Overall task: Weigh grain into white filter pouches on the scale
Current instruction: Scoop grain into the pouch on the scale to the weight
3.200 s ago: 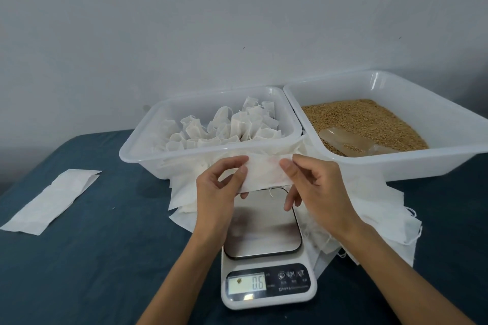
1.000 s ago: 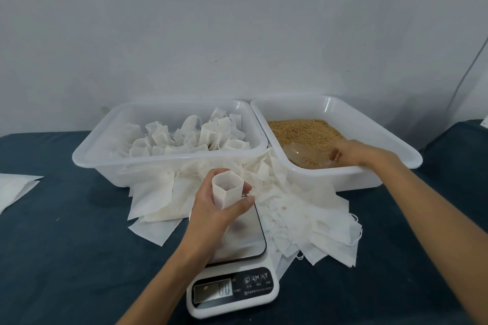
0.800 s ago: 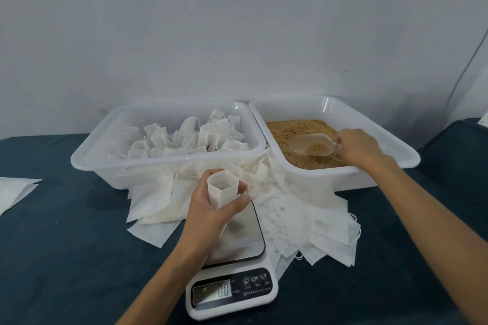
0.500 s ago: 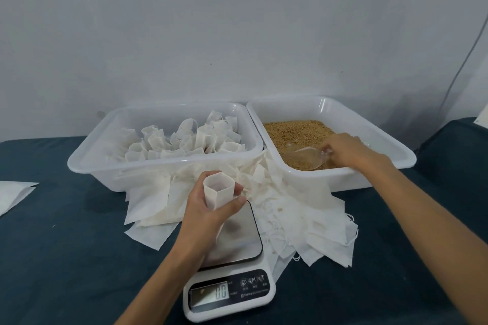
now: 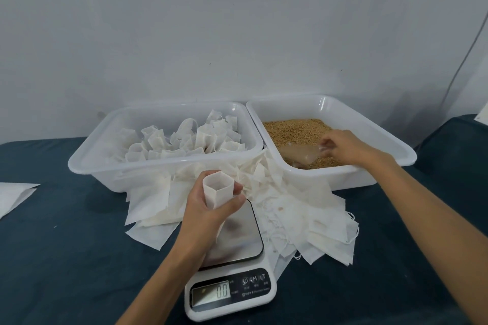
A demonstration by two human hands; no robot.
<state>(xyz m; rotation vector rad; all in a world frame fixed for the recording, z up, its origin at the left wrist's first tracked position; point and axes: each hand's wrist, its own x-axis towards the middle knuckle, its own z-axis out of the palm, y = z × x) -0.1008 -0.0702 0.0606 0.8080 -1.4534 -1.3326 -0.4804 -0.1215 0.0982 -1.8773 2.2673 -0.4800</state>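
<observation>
Grain [image 5: 295, 128] lies heaped in the right-hand tub [image 5: 396, 145], and the head view, the only one, shows the right hand [image 5: 343, 146] down in it, fingers pinched on the handle of a clear scoop [image 5: 301, 153] whose bowl points toward the left grip. The left hand [image 5: 208, 208] is curled round one white filter pouch [image 5: 217, 188], held upright with its mouth spread wide, just above the far edge of the scale [image 5: 237, 235]; the display seems to read zero. Beyond that grip sits a second tub [image 5: 87, 163] packed with standing pouches [image 5: 184, 140], and flat spare pouches [image 5: 303, 219] lie strewn on the tabletop [image 5: 66, 258] between the two grips and under the tubs' near edges.

Judged from this, the step is loading the scoop. A modest, level scoopful would travel best. The left grip should probably stay light, so the mouth is not pinched shut, and the pouch ought to stand on the plate for a true reading. Tipping slowly near the mouth should keep kernels off the plate and spare pouches.
</observation>
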